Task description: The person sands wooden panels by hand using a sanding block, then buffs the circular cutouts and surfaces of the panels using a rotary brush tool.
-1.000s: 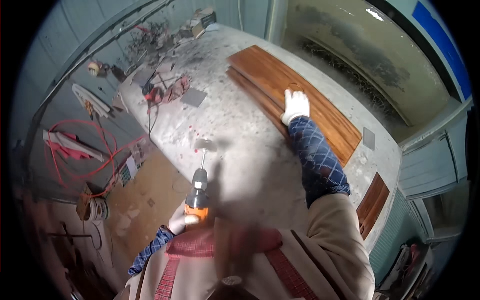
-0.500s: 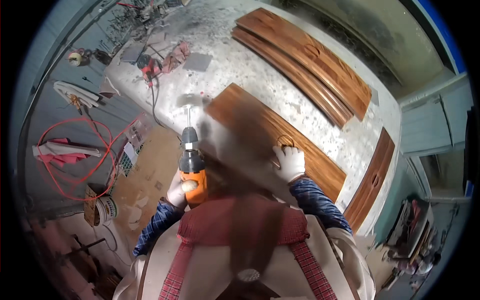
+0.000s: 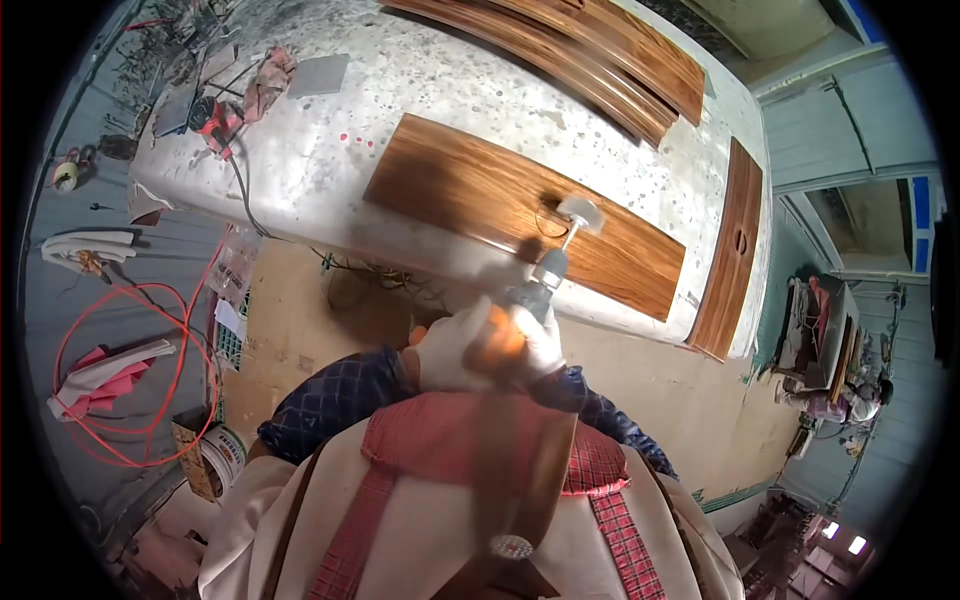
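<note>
An orange and black power drill (image 3: 500,340), with a pale wheel-shaped head (image 3: 581,213) on its shaft, is held in front of my chest, pointing away and to the right. White-gloved, my left hand (image 3: 450,348) closes round the drill's rear part. My right hand (image 3: 541,343), also gloved, grips the body from the right side, close to the grey chuck (image 3: 550,268). Beyond them a brown wood-grain board (image 3: 470,195) lies flat, a round ring mark on its surface. From this view the wheel overlaps the board beside the ring; whether they touch I cannot tell.
The boards rest on a paint-spotted white table (image 3: 330,130). More brown boards (image 3: 560,55) lie at its far side, and a narrow one (image 3: 728,250) at the right. A red corded tool (image 3: 215,125) and grey sheet (image 3: 318,76) sit far left. An orange hose (image 3: 150,290) hangs at left.
My right hand has left the board and now grips the drill along with my left. The drill has swung from the left to over the board. The view has shifted.
</note>
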Demonstrator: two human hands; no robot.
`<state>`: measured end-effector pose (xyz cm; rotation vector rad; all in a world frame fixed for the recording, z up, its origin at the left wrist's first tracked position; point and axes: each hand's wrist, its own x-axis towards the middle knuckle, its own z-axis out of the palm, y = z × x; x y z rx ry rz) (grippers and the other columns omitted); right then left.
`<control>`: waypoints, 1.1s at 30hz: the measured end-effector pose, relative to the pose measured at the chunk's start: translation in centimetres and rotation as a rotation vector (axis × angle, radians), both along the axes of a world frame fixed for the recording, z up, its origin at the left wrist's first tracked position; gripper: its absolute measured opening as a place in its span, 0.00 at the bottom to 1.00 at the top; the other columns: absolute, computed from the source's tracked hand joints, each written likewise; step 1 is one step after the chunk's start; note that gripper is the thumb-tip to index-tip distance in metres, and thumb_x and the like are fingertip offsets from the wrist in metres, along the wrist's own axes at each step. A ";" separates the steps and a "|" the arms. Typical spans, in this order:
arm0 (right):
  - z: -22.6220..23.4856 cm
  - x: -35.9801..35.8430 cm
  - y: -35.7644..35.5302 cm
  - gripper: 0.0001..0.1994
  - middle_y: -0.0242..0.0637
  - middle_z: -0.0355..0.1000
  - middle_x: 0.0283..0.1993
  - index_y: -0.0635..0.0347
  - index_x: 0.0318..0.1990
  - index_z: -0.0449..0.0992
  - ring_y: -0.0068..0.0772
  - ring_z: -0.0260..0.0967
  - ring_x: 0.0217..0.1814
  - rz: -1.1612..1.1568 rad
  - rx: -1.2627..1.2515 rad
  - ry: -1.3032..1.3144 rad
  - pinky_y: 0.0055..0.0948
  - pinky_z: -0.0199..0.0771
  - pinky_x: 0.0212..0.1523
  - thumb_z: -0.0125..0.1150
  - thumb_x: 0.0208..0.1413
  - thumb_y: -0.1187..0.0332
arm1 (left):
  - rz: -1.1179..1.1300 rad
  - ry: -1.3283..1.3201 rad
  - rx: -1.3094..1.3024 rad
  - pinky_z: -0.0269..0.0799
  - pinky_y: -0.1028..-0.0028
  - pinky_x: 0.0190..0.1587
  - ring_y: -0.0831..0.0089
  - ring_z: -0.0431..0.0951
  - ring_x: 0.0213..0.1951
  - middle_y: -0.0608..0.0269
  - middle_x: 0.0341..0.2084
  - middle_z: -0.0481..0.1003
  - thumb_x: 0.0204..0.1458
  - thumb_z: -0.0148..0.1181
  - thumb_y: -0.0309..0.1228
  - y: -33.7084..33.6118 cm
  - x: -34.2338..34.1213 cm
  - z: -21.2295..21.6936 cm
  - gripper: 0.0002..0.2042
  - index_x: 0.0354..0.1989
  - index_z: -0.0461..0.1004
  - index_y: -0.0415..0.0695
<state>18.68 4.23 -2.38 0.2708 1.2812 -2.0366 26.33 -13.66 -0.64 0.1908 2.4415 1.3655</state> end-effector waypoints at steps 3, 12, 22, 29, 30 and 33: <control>0.1 0.3 1.7 0.21 0.36 0.69 0.52 0.50 0.61 0.65 0.35 0.70 0.48 -0.050 -0.073 -0.197 0.40 0.76 0.46 0.59 0.61 0.63 | 0.109 0.291 -0.227 0.62 0.55 0.64 0.40 0.63 0.63 0.31 0.61 0.61 0.31 0.78 0.46 1.6 2.2 -1.1 0.60 0.70 0.47 0.31; -3.4 0.9 2.3 0.20 0.34 0.69 0.45 0.56 0.60 0.65 0.29 0.70 0.42 0.016 -0.111 -0.016 0.31 0.75 0.42 0.59 0.61 0.71 | 0.093 -0.184 -0.532 0.72 0.58 0.43 0.51 0.76 0.40 0.48 0.38 0.75 0.45 0.65 0.40 6.5 4.6 -3.9 0.48 0.71 0.46 0.31; -1.6 0.4 6.9 0.15 0.38 0.74 0.37 0.63 0.46 0.71 0.40 0.74 0.40 -0.009 -0.167 -0.170 0.37 0.76 0.41 0.65 0.51 0.76 | 0.122 0.036 -0.431 0.74 0.56 0.43 0.48 0.77 0.39 0.47 0.36 0.76 0.44 0.65 0.40 10.6 4.5 -1.7 0.49 0.72 0.44 0.35; -5.2 -0.8 7.0 0.05 0.42 0.72 0.26 0.61 0.32 0.76 0.48 0.70 0.29 0.287 0.200 0.836 0.39 0.70 0.34 0.64 0.46 0.76 | 0.150 -0.234 -0.431 0.77 0.55 0.40 0.47 0.79 0.41 0.46 0.38 0.78 0.45 0.64 0.38 11.9 3.9 -2.5 0.40 0.67 0.54 0.38; -6.2 -0.6 7.6 0.06 0.42 0.72 0.27 0.60 0.34 0.76 0.46 0.71 0.30 0.217 0.220 0.819 0.39 0.71 0.35 0.63 0.47 0.76 | 0.152 -0.232 -0.433 0.77 0.55 0.40 0.47 0.79 0.41 0.46 0.38 0.78 0.45 0.64 0.38 12.3 3.3 -2.4 0.40 0.67 0.54 0.38; -4.6 -1.9 10.0 0.12 0.39 0.75 0.38 0.59 0.46 0.73 0.38 0.75 0.39 0.104 -0.293 -0.164 0.37 0.77 0.41 0.63 0.55 0.73 | 0.160 -0.246 -0.374 0.77 0.54 0.40 0.48 0.81 0.39 0.44 0.36 0.80 0.45 0.64 0.38 13.4 2.0 -1.5 0.31 0.58 0.63 0.40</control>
